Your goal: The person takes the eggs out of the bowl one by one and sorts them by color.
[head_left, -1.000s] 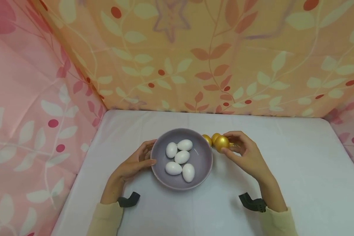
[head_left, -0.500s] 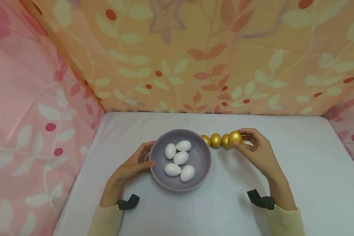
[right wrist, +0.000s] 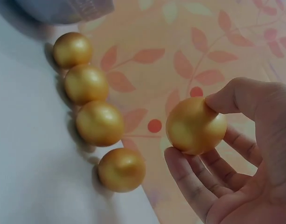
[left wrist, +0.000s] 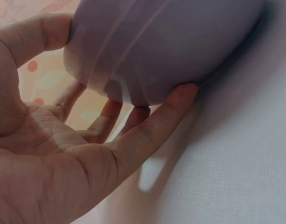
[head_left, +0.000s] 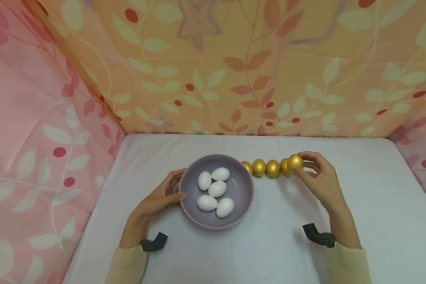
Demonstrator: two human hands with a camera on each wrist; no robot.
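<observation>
Pinching a gold egg [head_left: 295,162] between thumb and fingertips, the right hand [head_left: 319,179] holds it at the right end of the row of gold eggs [head_left: 266,168], centre-right in the head view. The wrist view shows that egg [right wrist: 196,126] lifted clear of the white cloth [head_left: 358,221], right of the fourth resting egg [right wrist: 121,170]. The row runs left to right from the purple bowl [head_left: 241,193], so the open spot lies just past its right end. The left hand [head_left: 159,197] grips the bowl's left rim, fingers curled under it, white eggs [head_left: 216,189] inside.
</observation>
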